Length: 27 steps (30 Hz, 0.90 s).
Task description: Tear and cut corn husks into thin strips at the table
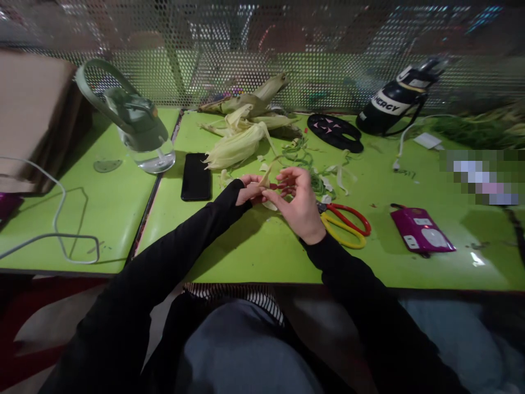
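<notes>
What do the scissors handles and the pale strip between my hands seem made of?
The scissors handles look like smooth plastic, given their even red and yellow colour. The pale strip is probably matte corn husk: its colour resembles the ribbed husks behind.

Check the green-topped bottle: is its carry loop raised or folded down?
Raised: the loop arches up above the lid.
</notes>
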Available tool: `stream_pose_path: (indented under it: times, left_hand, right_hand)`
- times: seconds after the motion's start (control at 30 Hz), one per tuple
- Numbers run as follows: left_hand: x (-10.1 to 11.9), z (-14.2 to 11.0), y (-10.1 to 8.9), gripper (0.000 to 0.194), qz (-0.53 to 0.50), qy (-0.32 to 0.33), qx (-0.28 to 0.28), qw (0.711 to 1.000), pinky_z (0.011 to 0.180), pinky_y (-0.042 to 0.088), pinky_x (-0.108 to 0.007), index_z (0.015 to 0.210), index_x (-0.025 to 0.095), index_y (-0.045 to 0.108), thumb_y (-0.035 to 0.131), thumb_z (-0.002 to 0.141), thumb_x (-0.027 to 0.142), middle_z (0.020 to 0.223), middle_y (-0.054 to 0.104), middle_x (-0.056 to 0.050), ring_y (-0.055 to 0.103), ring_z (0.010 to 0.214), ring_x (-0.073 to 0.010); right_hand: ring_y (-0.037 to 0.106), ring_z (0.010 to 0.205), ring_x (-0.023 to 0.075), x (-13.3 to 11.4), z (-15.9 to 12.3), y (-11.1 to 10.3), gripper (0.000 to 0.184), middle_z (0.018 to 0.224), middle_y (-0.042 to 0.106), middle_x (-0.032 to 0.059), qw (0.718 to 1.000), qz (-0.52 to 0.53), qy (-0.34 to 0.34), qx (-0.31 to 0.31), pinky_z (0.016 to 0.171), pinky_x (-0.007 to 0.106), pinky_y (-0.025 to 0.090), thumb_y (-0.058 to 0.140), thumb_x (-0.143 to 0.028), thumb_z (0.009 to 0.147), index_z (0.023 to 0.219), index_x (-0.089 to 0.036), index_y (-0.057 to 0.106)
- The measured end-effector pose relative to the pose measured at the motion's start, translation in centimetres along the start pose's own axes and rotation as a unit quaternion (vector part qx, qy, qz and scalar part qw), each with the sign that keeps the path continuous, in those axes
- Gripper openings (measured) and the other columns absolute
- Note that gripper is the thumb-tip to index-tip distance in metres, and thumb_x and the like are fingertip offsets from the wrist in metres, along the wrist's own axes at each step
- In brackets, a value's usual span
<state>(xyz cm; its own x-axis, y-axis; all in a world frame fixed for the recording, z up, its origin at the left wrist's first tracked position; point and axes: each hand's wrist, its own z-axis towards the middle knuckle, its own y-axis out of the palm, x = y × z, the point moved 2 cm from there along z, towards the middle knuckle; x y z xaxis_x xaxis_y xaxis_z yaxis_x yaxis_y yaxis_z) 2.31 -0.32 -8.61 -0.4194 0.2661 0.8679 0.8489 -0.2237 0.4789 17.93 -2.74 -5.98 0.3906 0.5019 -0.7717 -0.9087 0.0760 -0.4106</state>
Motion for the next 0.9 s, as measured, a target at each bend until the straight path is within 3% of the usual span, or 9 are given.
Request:
stream_pose_path:
  times: [0.1,0.23,0.4,0.57,0.7,0.9]
  left_hand:
    - [0.0,-0.1,0.2,0.012,-0.014,0.009,-0.002,1.0,0.053,0.042,-0.018,0.08,0.013,0.066,0.077,0.077,0.011,0.062,0.064,0.003,0.052,0.05,-0.0047]
    - [0.2,-0.5,0.7,0.016,-0.069,-0.022,0.037,0.997,0.061,0.047,-0.018,0.073,0.013,0.064,0.078,0.072,0.005,0.061,0.063,0.005,0.058,0.054,-0.0047]
    - [0.2,-0.5,0.3,0.021,-0.071,-0.036,-0.012,0.997,0.066,0.052,-0.02,0.08,0.013,0.066,0.084,0.071,0.01,0.065,0.067,0.003,0.064,0.059,-0.0071]
    - [0.1,-0.4,-0.3,0.019,-0.033,-0.096,-0.003,0.995,0.073,0.058,-0.025,0.076,0.013,0.062,0.079,0.083,0.02,0.072,0.071,-0.002,0.071,0.07,-0.0115]
    - [0.2,-0.4,-0.4,0.018,-0.037,-0.132,-0.016,0.99,0.077,0.06,-0.025,0.08,0.011,0.067,0.083,0.078,0.018,0.079,0.075,-0.006,0.073,0.074,-0.0129]
    - [0.2,-0.5,-0.5,0.022,-0.024,-0.112,-0.017,0.993,0.077,0.061,-0.027,0.075,0.011,0.065,0.086,0.073,0.017,0.069,0.071,-0.002,0.071,0.068,-0.0116]
  right_hand:
    - [0.062,0.074,0.0161,-0.1,0.0,0.1,0.031,0.095,0.063,0.0026,1.0,-0.027,-0.005,-0.01,0.065,0.033,0.056,0.075,-0.043,0.086,0.101,-0.024,0.055]
    - [0.062,0.077,0.0154,-0.7,-0.3,-0.1,0.013,0.101,0.063,0.0045,0.994,-0.076,-0.081,0.006,0.068,0.032,0.056,0.07,-0.032,0.091,0.097,-0.023,0.062]
    - [0.064,0.077,0.0153,-0.8,-0.3,-0.4,0.009,0.093,0.067,0.0023,0.993,-0.071,-0.093,-0.008,0.069,0.031,0.056,0.071,-0.026,0.091,0.098,-0.023,0.065]
    - [0.067,0.076,0.0154,-0.4,-0.3,-0.5,0.011,0.092,0.071,0.0015,0.999,-0.026,-0.037,-0.021,0.073,0.033,0.058,0.069,-0.025,0.09,0.1,-0.023,0.066]
    - [0.068,0.077,0.0165,-0.5,-0.3,-0.9,0.011,0.091,0.073,0.0025,0.998,-0.034,-0.045,-0.007,0.073,0.035,0.059,0.07,-0.025,0.089,0.098,-0.022,0.066]
    - [0.065,0.074,0.0166,-1.1,-0.2,-1.1,0.01,0.088,0.069,0.0027,0.996,-0.04,-0.056,-0.052,0.07,0.034,0.058,0.069,-0.029,0.089,0.091,-0.022,0.061]
